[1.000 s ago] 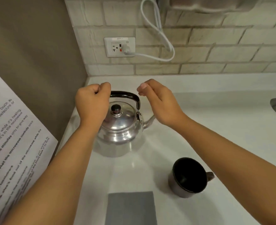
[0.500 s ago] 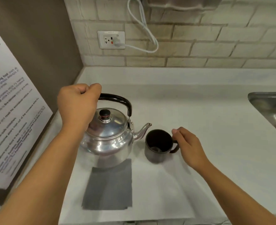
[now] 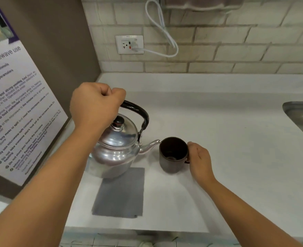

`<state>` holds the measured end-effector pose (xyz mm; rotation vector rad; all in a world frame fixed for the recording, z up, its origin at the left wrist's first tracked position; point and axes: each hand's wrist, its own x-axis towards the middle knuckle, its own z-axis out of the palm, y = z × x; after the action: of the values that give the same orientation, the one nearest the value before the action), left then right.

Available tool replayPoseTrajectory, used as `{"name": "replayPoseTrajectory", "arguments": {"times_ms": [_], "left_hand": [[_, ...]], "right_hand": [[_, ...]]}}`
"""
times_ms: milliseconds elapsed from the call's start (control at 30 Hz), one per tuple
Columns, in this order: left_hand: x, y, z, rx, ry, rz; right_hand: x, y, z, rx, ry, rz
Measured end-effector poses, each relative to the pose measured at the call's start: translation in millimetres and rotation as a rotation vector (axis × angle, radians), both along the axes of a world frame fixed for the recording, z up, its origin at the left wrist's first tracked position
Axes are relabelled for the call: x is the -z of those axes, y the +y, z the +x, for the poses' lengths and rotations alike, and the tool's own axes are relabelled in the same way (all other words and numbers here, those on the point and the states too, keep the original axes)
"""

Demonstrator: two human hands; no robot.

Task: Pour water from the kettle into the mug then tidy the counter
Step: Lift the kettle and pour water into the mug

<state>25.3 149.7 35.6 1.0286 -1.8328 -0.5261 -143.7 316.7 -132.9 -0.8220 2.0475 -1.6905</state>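
I am gripping the black handle of the aluminium kettle (image 3: pixel 117 148) with my left hand (image 3: pixel 95 106), fist clenched around it; the kettle is sitting at the counter's (image 3: pixel 227 139) left side, its base overlapping the far edge of a grey cloth (image 3: pixel 120 193). Its spout tip is meeting the rim of the dark mug (image 3: pixel 173 155), which is standing upright just right of the kettle. My right hand (image 3: pixel 199 161) is grasping the mug at its handle side. A sink (image 3: pixel 302 116) is showing at the right edge.
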Motion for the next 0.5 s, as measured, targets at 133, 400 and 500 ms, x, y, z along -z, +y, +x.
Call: {"name": "replayPoseTrajectory", "arguments": {"times_ms": [133,400,500], "left_hand": [[-12,-1,-6,0.015,-0.057,-0.077],[-18,-1,-24,0.056,-0.150,-0.130],[-19,0,-30,0.075,-0.194,-0.165]], "right_hand": [[1,-1,-3,-0.001,0.000,-0.005],[1,-3,-7,-0.017,0.014,0.004],[0,-4,-8,-0.012,0.016,0.006]]}}
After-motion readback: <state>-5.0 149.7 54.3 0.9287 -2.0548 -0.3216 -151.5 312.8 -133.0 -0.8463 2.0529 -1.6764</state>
